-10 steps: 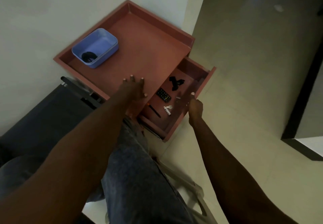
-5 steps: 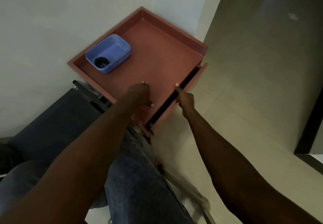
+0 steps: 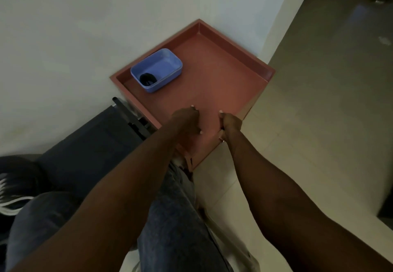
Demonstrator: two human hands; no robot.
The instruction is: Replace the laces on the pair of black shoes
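A reddish-brown side table (image 3: 223, 76) with a raised rim stands in a wall corner. On its far left sits a blue plastic box (image 3: 157, 68) holding a dark coiled bundle (image 3: 148, 78), possibly laces. My left hand (image 3: 187, 120) rests palm down on the tabletop near the front edge, fingers curled. My right hand (image 3: 230, 124) presses against the table's front right edge, where the drawer sits flush. No black shoes are in view.
A dark grey seat (image 3: 85, 142) with a black metal frame stands left of the table. My jeans-clad legs (image 3: 176, 225) are below. Pale tiled floor (image 3: 319, 112) stretches right and back. A white wall (image 3: 85, 27) backs the table.
The drawer was open one second ago, showing small items. My right hand has pushed it in, and it now sits flush. The view has shifted, placing the table higher and more centred.
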